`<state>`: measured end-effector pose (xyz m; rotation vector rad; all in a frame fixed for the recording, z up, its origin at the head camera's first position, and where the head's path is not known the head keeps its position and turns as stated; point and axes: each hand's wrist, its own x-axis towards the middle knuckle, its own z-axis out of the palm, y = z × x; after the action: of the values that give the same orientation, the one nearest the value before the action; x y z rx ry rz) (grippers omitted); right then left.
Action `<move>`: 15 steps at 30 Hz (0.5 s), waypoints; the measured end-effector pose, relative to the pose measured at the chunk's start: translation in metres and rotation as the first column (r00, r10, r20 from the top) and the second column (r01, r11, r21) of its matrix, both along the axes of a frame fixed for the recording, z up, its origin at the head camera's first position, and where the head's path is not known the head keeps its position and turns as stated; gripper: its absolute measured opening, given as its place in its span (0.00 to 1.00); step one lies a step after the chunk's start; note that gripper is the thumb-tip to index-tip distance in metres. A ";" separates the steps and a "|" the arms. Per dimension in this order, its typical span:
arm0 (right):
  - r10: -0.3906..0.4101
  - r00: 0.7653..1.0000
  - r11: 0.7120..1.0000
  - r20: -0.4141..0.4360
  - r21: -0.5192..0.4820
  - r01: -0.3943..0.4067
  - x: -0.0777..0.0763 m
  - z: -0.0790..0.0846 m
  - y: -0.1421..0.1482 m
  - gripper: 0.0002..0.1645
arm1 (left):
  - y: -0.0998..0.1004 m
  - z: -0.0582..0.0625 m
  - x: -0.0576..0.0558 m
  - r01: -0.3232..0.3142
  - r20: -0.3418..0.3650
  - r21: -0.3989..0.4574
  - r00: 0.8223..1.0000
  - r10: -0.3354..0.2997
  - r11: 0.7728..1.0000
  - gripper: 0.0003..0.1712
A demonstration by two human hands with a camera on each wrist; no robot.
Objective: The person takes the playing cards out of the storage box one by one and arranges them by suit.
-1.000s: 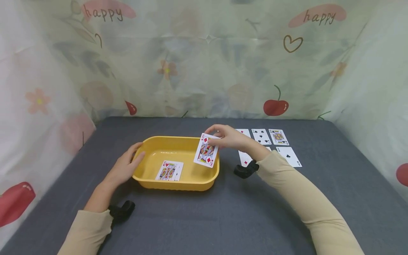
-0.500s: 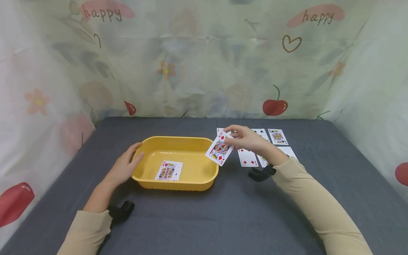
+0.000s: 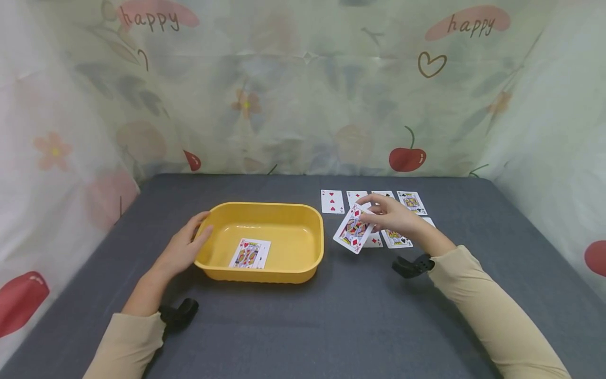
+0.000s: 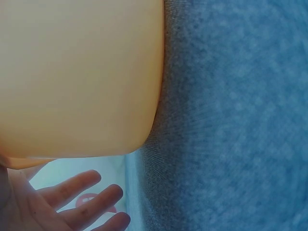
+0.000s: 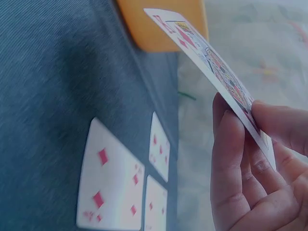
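My left hand (image 3: 184,242) rests at the left end of a yellow plastic basin (image 3: 259,277), thumb over the rim. In the left wrist view its other fingers (image 4: 91,209) extend straight beside the basin wall. A king of hearts (image 3: 245,253) lies in the basin, overlapping another card. My right hand (image 3: 390,216) pinches a king of diamonds (image 3: 352,229) between thumb and fingers, face up and tilted, right of the basin. In the right wrist view this card (image 5: 219,72) is raised above the table, over a four of diamonds (image 5: 110,183).
Two rows of face-up playing cards lie at the right back, partly covered by the right hand. A three of hearts (image 3: 332,202) and a black king (image 3: 412,203) end the back row. A patterned curtain (image 3: 303,105) stands behind the dark cloth-covered table (image 3: 265,326).
My right hand has carried the king of diamonds from over the basin's right end to the right, above the laid-out cards. The three of hearts is now uncovered. My left hand stays put.
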<state>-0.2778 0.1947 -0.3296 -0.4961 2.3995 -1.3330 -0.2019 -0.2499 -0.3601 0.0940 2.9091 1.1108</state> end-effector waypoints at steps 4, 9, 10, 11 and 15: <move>0.002 1.000 0.999 -0.005 0.035 -0.002 0.002 -0.004 0.009 0.28 | 0.000 0.000 0.000 0.003 0.000 0.001 1.000 -0.003 1.000 0.38; 0.021 1.000 0.997 -0.020 0.076 -0.020 0.004 -0.008 0.016 0.26 | 0.000 0.000 0.001 0.004 -0.004 0.002 1.000 -0.004 1.000 0.38; 0.026 0.999 0.996 -0.020 0.081 -0.024 0.005 -0.009 0.017 0.25 | 0.001 0.000 0.001 0.003 -0.004 0.002 1.000 -0.003 1.000 0.38; 0.036 0.999 0.996 -0.020 0.085 -0.034 0.005 -0.009 0.019 0.25 | 0.001 0.001 0.001 0.002 -0.005 0.001 1.000 -0.002 1.000 0.37; 0.063 0.998 0.993 0.004 0.100 -0.063 0.007 -0.012 0.023 0.22 | 0.001 0.001 0.002 0.001 -0.006 0.002 1.000 -0.001 1.000 0.37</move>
<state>-0.2704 0.2173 -0.3418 -0.5387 2.4153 -1.1799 -0.2000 -0.2488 -0.3587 0.0992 2.9126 1.1159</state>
